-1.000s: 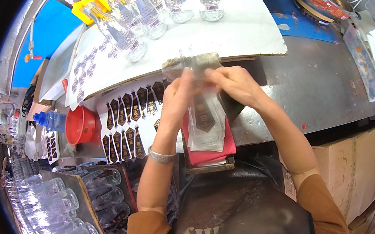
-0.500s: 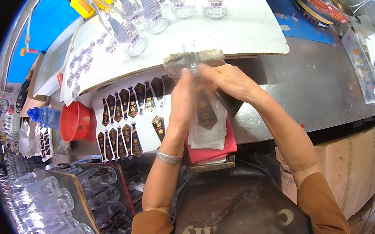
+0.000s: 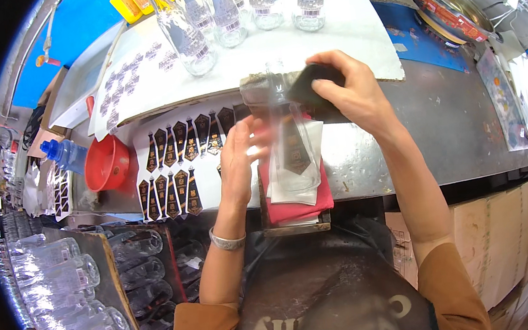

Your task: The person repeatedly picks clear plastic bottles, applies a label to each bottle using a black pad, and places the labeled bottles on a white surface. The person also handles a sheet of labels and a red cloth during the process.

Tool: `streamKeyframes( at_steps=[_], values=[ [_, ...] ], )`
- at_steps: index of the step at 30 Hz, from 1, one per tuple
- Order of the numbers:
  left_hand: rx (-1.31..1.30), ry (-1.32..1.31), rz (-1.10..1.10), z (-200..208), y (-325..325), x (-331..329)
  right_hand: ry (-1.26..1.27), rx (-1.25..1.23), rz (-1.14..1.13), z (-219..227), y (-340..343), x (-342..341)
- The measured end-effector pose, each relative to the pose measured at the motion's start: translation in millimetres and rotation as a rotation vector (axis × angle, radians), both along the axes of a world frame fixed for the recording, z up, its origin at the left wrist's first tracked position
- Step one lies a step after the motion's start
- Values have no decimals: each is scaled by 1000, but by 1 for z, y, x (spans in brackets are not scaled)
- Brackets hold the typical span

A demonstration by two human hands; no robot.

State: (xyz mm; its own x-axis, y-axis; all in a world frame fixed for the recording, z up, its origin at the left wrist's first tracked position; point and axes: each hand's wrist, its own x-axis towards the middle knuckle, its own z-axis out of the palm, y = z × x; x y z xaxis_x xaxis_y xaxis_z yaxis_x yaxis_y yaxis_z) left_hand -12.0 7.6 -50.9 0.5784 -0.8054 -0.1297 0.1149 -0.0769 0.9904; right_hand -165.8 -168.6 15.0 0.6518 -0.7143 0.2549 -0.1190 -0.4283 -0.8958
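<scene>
A clear glass bottle (image 3: 281,87) lies with its neck on a rolled beige cloth (image 3: 256,91) and its base toward me. On its upper side is a black tie-shaped label (image 3: 294,147) with gold marks. Under the bottle are white sheets (image 3: 313,134) on a folded red cloth (image 3: 327,187). My right hand (image 3: 350,91) grips a flat black pad (image 3: 315,86) just right of the bottle's neck. To the bottle's left, my left hand (image 3: 241,158) is open, fingers apart and slightly blurred, holding nothing.
Tie-shaped labels (image 3: 169,143) lie in two rows on a white sheet at left, beside a red bowl (image 3: 107,163) and a blue-capped bottle (image 3: 65,155). Several labelled bottles (image 3: 226,14) stand on the white board (image 3: 329,51). Crates of bottles (image 3: 66,275) are lower left, cardboard boxes (image 3: 484,237) lower right.
Both hands have left the bottle's neck. My left hand has moved to its left side; my right has lifted the black pad that was beside the bottle.
</scene>
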Motion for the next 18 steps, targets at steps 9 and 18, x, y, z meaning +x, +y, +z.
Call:
streamKeyframes(
  at_steps=[9, 18],
  values=[
    [24, -23, -28, -15, 33, -5, -44, -551, 16, 12, 5, 21],
    [-33, -97, -36, -17, 49, -10, 103, -405, 493, 9, 78, -14]
  ],
)
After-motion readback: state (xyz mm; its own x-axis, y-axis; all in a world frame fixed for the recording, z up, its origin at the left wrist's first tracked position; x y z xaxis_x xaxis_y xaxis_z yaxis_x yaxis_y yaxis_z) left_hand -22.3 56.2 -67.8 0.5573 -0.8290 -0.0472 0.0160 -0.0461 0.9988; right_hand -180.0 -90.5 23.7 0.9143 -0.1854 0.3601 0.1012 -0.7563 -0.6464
